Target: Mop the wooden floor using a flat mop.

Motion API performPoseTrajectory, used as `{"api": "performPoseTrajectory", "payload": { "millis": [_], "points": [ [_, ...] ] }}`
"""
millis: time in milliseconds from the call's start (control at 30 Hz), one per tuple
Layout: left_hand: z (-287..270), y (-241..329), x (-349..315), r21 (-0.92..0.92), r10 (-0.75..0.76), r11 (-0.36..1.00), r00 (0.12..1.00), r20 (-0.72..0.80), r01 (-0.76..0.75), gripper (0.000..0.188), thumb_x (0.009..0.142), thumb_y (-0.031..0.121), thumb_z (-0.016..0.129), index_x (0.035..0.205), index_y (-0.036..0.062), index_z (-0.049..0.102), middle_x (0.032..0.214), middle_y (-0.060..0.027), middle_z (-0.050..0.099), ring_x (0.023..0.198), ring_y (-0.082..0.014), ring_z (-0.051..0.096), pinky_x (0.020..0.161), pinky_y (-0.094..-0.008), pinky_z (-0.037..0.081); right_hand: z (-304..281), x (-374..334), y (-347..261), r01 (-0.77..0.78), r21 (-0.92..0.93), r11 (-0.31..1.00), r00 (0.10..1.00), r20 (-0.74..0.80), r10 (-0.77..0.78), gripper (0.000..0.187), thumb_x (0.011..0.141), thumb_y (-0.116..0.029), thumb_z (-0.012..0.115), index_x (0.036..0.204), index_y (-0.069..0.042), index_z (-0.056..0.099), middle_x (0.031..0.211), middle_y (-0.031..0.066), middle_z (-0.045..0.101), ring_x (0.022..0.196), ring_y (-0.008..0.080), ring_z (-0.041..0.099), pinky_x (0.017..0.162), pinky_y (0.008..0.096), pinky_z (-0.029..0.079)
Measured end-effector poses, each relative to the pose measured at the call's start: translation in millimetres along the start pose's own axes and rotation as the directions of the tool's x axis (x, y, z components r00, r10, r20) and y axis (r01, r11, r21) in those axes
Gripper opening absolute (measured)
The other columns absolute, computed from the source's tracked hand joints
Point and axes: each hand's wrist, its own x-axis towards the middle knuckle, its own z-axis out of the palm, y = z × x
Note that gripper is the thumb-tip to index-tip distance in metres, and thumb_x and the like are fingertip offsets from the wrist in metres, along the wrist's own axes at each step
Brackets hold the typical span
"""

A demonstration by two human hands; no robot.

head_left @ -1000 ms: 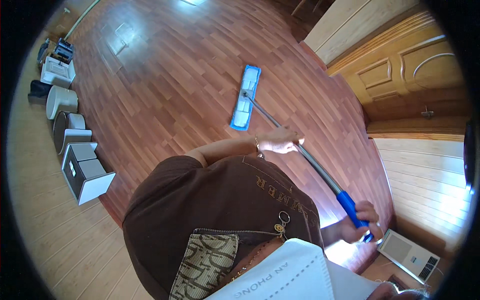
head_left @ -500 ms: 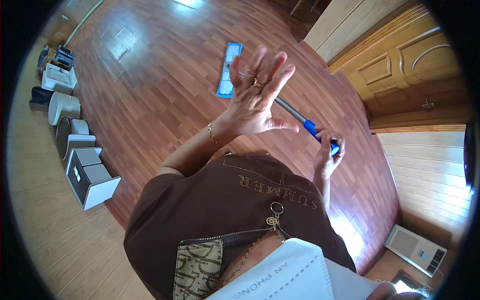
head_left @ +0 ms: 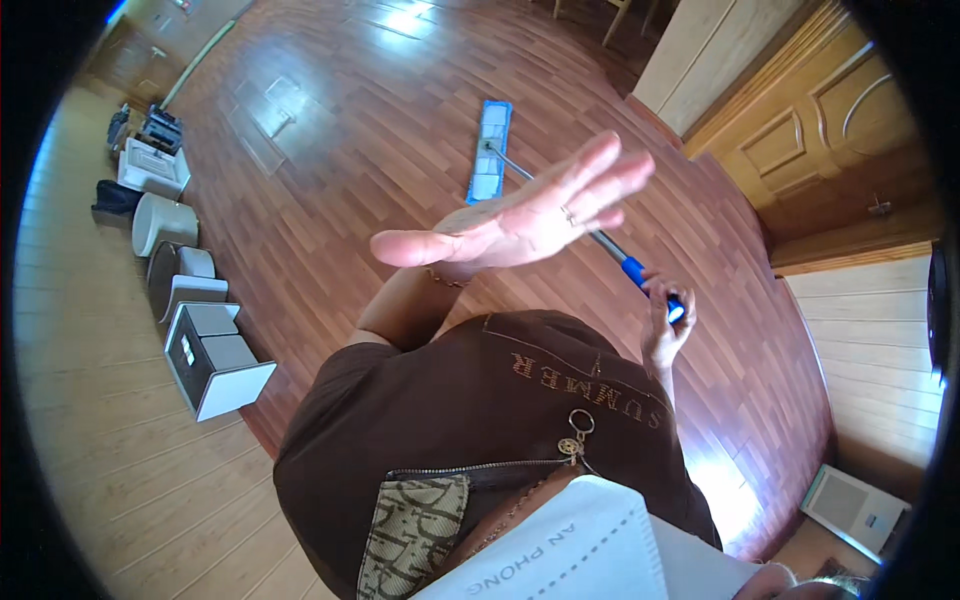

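A flat mop lies with its blue pad (head_left: 490,150) on the reddish wooden floor (head_left: 330,190). Its metal pole (head_left: 520,168) runs back toward me and ends in a blue grip. My right hand (head_left: 663,322) is closed around that blue grip near the pole's top end. My left hand (head_left: 520,215) is raised in front of the camera, palm flat, fingers stretched out and together, holding nothing. It covers the middle part of the pole. A ring shows on one finger and a thin bracelet on the wrist.
Several white and grey boxes and bins (head_left: 205,350) line the left wall. A wooden door (head_left: 830,150) stands at the right, a pale cabinet (head_left: 700,50) beside it. A white flat appliance (head_left: 850,510) sits low at the right. Chair legs (head_left: 610,15) show at the top.
My left hand let go of the mop pole and rose, open, toward the camera. My right hand stayed on the blue grip and moved up. The mop pad slid farther away.
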Motion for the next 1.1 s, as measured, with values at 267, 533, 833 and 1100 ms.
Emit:
{"api": "performPoseTrajectory", "payload": {
  "millis": [267,533,833,1100],
  "points": [
    [-5.7,-12.5,-2.6,-0.261,0.002,0.964,0.977,0.211,0.054,0.162,0.034,0.097,0.052,0.146,0.0061,-0.021,0.155,-0.0216,-0.012,0.145,-0.0305,-0.01,0.115,-0.0474,0.001,-0.5,-21.9,-39.4,-0.013,-0.061,0.998,0.996,-0.094,0.008,0.008,0.089,0.0,0.059,0.084,-0.004,0.054,0.083,0.0098,0.062,0.092,0.0243,0.06,0.091,0.0429,0.044],
    [-23.9,-33.6,-12.3,-0.112,-0.456,0.889,0.881,-0.126,0.444,0.108,0.079,0.073,0.05,0.151,0.0104,-0.001,0.154,-0.0208,0.015,0.142,-0.0362,0.017,0.115,-0.0487,0.017,-23.1,-44.9,-117.2,0.055,-0.217,0.975,0.976,-0.196,-0.098,0.01,0.088,-0.005,0.054,0.079,0.0,0.054,0.074,0.0147,0.059,0.076,0.0306,0.061,0.08,0.0479,0.05],
    [-12.7,-143.8,-128.5,0.891,-0.917,0.157,0.397,-0.028,0.427,0.061,0.095,0.052,0.035,0.149,0.0249,0.025,0.154,-0.0032,0.026,0.144,-0.0318,0.012,0.114,-0.0582,0.002,-42.6,-83.8,-182.0,0.27,-0.28,0.921,0.952,-0.064,-0.299,0.044,0.091,-0.045,0.053,0.08,-0.003,0.051,0.064,0.0135,0.057,0.063,0.0296,0.061,0.071,0.049,0.052],
    [-3.1,-179.8,-141.2,0.802,-0.859,0.234,0.503,-0.094,0.55,0.037,0.073,0.042,0.075,0.094,0.0148,0.063,0.086,-0.0067,0.066,0.088,-0.0272,0.062,0.094,-0.0478,0.035,-21.7,-92.1,-169.7,0.357,-0.314,0.88,0.92,-0.047,-0.39,0.042,0.09,-0.049,0.053,0.079,-0.009,0.052,0.065,0.01,0.057,0.073,0.0305,0.06,0.08,0.0514,0.047]
  ]
}}
